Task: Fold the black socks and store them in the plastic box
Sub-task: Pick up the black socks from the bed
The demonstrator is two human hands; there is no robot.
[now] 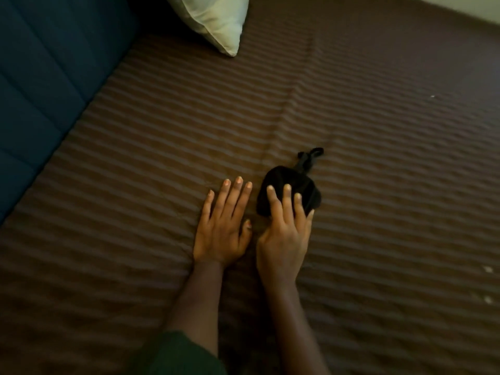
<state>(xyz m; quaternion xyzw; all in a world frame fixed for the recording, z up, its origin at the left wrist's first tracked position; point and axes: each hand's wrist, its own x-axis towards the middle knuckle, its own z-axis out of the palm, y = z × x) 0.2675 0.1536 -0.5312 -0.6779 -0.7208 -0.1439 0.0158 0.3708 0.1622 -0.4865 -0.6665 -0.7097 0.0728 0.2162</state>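
Note:
A bunched pair of black socks (295, 182) lies on the brown striped bedspread (378, 158), with a thin looped end sticking out toward the far side. My right hand (284, 234) rests flat on the near part of the socks, fingers spread over the fabric. My left hand (223, 228) lies flat on the bedspread just left of the socks, fingers apart, holding nothing. No plastic box is in view.
A white pillow (216, 20) lies at the far edge of the bed. A dark blue padded panel (48, 85) runs along the left side. Small pale specks (487, 269) dot the bedspread at the right. A green sleeve (176, 353) shows at the bottom.

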